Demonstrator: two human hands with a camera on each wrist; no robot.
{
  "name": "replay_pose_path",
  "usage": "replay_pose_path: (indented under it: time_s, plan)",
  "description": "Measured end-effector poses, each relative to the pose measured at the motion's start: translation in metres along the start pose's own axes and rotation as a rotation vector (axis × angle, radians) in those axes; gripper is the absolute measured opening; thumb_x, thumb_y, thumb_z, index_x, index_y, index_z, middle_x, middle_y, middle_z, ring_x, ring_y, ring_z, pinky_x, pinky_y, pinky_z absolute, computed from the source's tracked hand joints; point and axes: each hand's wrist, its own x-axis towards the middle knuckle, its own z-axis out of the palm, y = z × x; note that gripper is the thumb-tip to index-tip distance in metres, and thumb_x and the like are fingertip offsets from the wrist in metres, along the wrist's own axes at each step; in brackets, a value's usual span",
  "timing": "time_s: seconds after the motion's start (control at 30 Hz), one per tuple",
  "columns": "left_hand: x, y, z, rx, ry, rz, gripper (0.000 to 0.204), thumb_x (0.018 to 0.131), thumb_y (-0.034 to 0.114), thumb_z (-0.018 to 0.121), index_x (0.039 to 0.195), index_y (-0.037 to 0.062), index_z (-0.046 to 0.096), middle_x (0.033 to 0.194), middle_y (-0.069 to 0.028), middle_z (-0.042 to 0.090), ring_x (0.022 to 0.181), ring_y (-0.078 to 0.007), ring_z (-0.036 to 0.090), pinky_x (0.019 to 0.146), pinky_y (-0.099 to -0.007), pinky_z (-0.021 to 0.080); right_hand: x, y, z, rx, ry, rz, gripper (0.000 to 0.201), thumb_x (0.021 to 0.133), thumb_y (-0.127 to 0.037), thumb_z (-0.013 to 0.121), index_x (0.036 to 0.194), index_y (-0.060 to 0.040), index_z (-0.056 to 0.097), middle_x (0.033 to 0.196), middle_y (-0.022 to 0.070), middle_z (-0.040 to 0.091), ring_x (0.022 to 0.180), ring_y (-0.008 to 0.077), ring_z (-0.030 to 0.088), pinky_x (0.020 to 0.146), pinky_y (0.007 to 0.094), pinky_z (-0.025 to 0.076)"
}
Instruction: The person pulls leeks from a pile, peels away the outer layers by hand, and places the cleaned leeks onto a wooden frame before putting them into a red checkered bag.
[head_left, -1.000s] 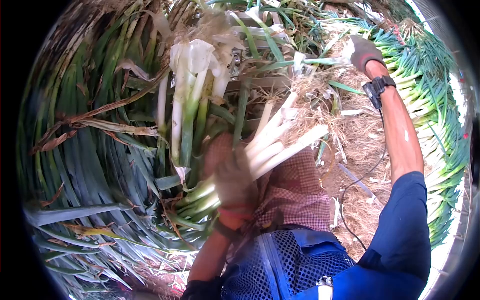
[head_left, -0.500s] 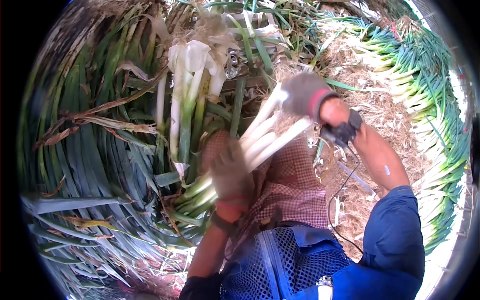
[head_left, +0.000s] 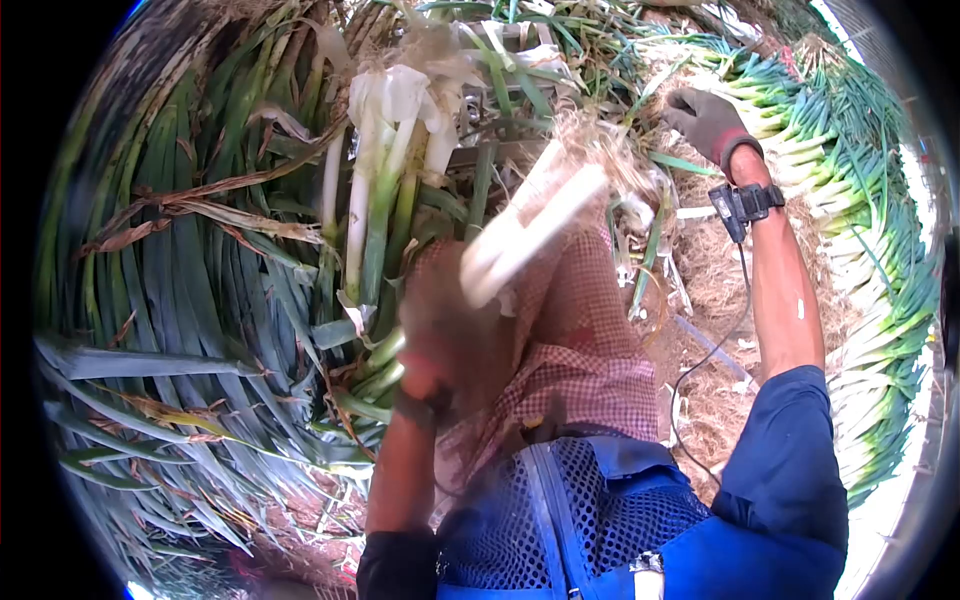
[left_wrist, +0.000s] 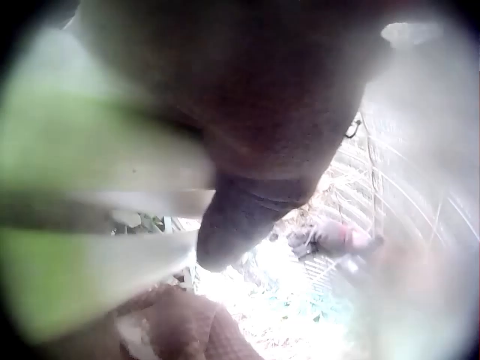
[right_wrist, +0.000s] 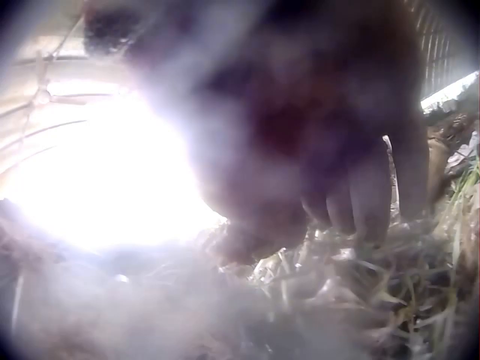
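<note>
The left hand [head_left: 450,322] gripped the leeks [head_left: 535,232], their long axis slanting toward the right hand [head_left: 708,125]. The latter hung apart, loosely bent, nothing visibly held.

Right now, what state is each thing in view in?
Leek stalks: held, pale ends exposed, blurred.
Left hand: gripping them, also blurred.
Right hand: apparently empty.
Leek pile: heaped, partly browned.
Leek row: laid side by side.
Root litter: strewn.
Checked cloth: rumpled.
</note>
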Motion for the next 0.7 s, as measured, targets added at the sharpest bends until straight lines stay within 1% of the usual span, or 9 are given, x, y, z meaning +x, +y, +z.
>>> replay_pose_path:
  time_s: [0.03,0.13,0.17,0.23,0.3,0.43,0.5,0.63,0.7]
  plan:
    - [0.006,-0.009,-0.006,-0.208,-0.086,-0.043,0.076,0.071,0.030,0.091,0.139,0.0126,0.060,0.105,-0.0202,0.072,0.090,-0.0356,0.073,0.080,-0.0459,0.059,-0.012,-0.008,-0.002,0.055,0.030,-0.097,0.043,0.096,-0.034,0.068,0.125,-0.0023,0.070,0.112,0.0163,0.075,0.101,0.0300,0.071,0.095,0.0413,0.055]
    - [0.031,-0.021,-0.025,-0.574,-0.307,-0.136,0.063,0.075,0.020,0.092,0.131,0.0035,0.066,0.112,-0.0129,0.075,0.100,-0.0199,0.070,0.088,-0.0357,0.057,-0.037,-0.034,0.005,0.099,-0.278,0.009,0.036,0.093,-0.030,0.069,0.121,-0.0071,0.072,0.105,0.0118,0.075,0.095,0.0256,0.071,0.086,0.0405,0.059]
    - [0.036,-0.036,-0.019,-0.634,-0.346,-0.117,0.061,0.080,0.019,0.090,0.132,0.0012,0.064,0.112,-0.0089,0.074,0.101,-0.0168,0.068,0.089,-0.0338,0.056,-0.058,-0.041,0.044,0.275,-0.425,-0.283,0.036,0.092,-0.025,0.072,0.122,-0.0045,0.070,0.106,0.0112,0.074,0.092,0.0261,0.071,0.083,0.0367,0.061]
    - [0.043,-0.058,-0.009,-0.698,-0.377,-0.074,0.059,0.083,0.019,0.088,0.133,-0.0007,0.063,0.113,-0.0074,0.073,0.101,-0.0155,0.067,0.090,-0.0325,0.055,-0.083,-0.063,0.080,0.400,-0.405,-0.456,0.048,0.098,-0.047,0.068,0.121,-0.0048,0.071,0.104,0.0110,0.074,0.085,0.0212,0.073,0.074,0.0305,0.060]
    - [0.046,-0.060,-0.011,-0.759,-0.409,-0.036,0.057,0.086,0.019,0.086,0.133,-0.0026,0.062,0.114,-0.0060,0.072,0.102,-0.0141,0.065,0.090,-0.0312,0.054,-0.099,-0.098,0.101,0.626,-0.602,-0.087,0.048,0.097,-0.047,0.069,0.119,-0.0051,0.072,0.101,0.0111,0.074,0.085,0.0203,0.073,0.073,0.0303,0.060]
    - [0.047,-0.064,-0.012,-0.854,-0.485,-0.073,0.057,0.089,0.021,0.084,0.136,-0.0010,0.060,0.118,-0.0060,0.071,0.103,-0.0138,0.064,0.090,-0.0301,0.054,-0.101,-0.127,0.173,1.115,-0.601,0.286,0.038,0.098,-0.039,0.069,0.110,-0.0036,0.075,0.084,0.0081,0.072,0.071,0.0123,0.066,0.058,0.0299,0.053]
    - [0.046,-0.059,-0.016,-0.855,-0.470,-0.047,0.055,0.090,0.019,0.082,0.136,-0.0009,0.060,0.118,-0.0052,0.070,0.103,-0.0137,0.064,0.090,-0.0302,0.054,-0.108,-0.132,0.194,1.324,-0.555,0.298,0.037,0.098,-0.038,0.069,0.110,-0.0036,0.075,0.086,0.0068,0.073,0.070,0.0113,0.066,0.057,0.0285,0.052]
    - [0.045,-0.042,-0.032,-1.044,-0.458,-0.101,0.048,0.089,0.020,0.081,0.128,-0.0020,0.063,0.103,-0.0085,0.074,0.093,-0.0151,0.067,0.080,-0.0315,0.057,-0.127,-0.148,0.185,1.281,-0.273,-0.329,0.035,0.098,-0.038,0.067,0.114,-0.0082,0.076,0.095,0.0124,0.077,0.079,0.0245,0.073,0.068,0.0397,0.057]
    - [0.047,-0.044,-0.035,-0.925,-0.441,0.070,0.066,0.081,0.022,0.088,0.135,-0.0017,0.058,0.111,-0.0117,0.072,0.096,-0.0206,0.068,0.084,-0.0326,0.057,-0.119,-0.151,0.181,1.034,-0.333,-0.366,0.039,0.098,-0.041,0.065,0.115,-0.0073,0.073,0.100,0.0181,0.075,0.087,0.0313,0.073,0.076,0.0427,0.056]
